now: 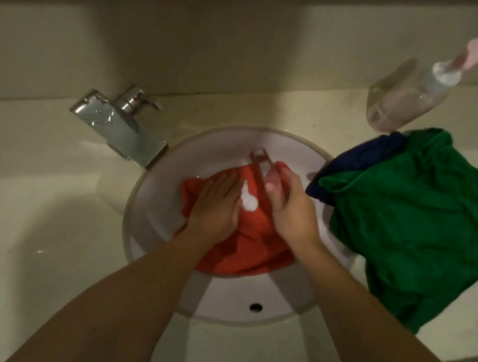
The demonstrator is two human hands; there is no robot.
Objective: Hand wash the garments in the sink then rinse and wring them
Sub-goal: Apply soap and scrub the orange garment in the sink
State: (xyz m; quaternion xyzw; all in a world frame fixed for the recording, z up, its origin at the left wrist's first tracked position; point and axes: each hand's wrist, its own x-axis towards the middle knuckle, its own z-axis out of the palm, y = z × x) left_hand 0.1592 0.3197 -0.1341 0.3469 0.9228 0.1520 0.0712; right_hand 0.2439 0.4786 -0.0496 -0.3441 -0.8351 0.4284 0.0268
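Observation:
A red garment point(249, 241) lies bunched in the round white sink point(141, 200). My left hand point(214, 204) rests flat on its left part, fingers spread. My right hand point(290, 210) grips a small clear container point(263, 165), tilted over the cloth. A white blob of soap point(248, 204) sits on the red fabric between my hands. A green garment point(421, 229) and a dark blue garment point(360, 161) lie on the counter to the right, both hanging over the sink's rim.
A chrome tap point(119, 127) stands at the back left of the sink, with no water running that I can see. A clear pump bottle with a pink top point(408, 98) stands at the back right. The overflow hole point(255, 307) faces me on the near wall.

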